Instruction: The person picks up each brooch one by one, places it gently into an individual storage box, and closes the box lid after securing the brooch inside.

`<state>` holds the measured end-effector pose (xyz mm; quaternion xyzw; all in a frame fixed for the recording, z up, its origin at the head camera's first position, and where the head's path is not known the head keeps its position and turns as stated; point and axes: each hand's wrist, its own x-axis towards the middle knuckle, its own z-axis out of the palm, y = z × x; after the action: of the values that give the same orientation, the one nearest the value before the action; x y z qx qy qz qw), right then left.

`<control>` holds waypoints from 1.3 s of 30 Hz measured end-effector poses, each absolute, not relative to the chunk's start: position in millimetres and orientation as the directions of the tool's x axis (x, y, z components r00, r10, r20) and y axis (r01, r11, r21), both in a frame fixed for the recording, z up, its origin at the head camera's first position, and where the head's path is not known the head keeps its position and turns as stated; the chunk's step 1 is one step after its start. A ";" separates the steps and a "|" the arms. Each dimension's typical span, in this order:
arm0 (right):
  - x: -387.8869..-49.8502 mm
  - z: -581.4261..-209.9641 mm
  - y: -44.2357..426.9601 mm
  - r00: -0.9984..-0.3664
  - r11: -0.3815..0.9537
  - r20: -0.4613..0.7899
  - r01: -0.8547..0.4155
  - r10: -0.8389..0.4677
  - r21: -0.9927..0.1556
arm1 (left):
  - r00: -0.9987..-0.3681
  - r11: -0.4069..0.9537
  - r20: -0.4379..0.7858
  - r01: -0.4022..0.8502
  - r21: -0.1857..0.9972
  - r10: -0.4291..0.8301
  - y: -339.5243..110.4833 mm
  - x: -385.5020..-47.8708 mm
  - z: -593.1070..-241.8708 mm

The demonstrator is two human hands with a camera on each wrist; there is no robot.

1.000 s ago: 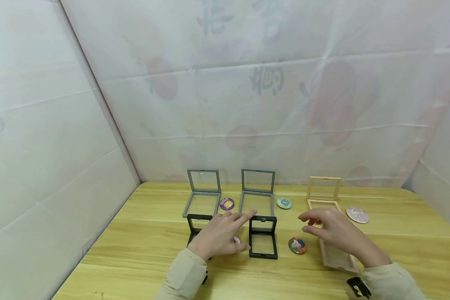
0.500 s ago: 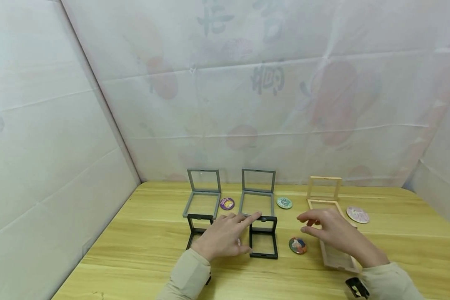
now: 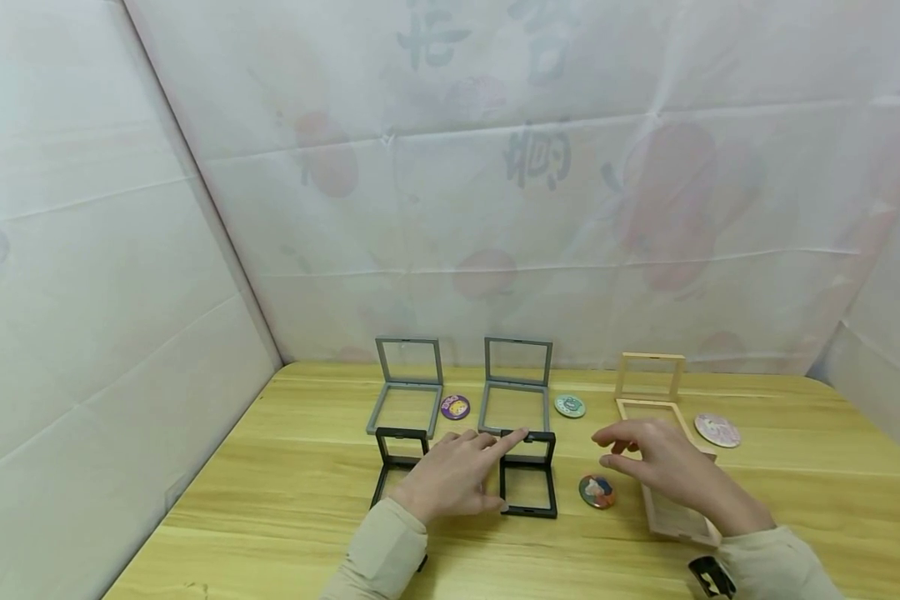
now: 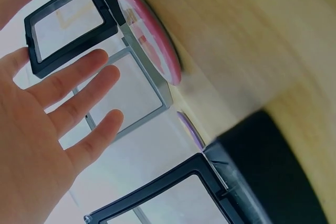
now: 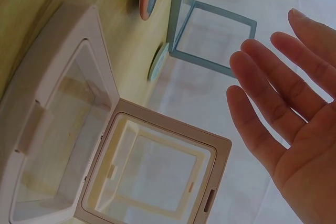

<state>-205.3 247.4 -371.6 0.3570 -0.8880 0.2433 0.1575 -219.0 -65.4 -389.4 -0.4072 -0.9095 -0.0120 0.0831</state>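
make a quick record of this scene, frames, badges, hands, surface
frames: two grey frames, two black frames, a tan frame, a pinkish-beige frame; all open
badges: purple badge, green badge, pale pink badge, multicoloured badge, pink-rimmed badge; all outside frames
left hand: touches raised half of right black frame
right hand: over pinkish-beige frame, holding nothing
surface: wood-grain table

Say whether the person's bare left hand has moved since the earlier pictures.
Yes: in the head view, the left hand has shifted rightward, its index finger farther across the right-hand black square frame.
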 end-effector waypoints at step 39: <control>-210.5 -380.6 244.1 -0.713 0.623 0.402 -0.700 -0.575 -0.350 | -0.708 0.714 0.098 0.698 -0.059 0.700 -47.4 -209.8 -392.5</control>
<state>-210.5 244.1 -380.6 0.3573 -0.8918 0.2470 0.1266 -209.8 -47.4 -392.5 -0.3782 -0.9240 0.0087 0.0566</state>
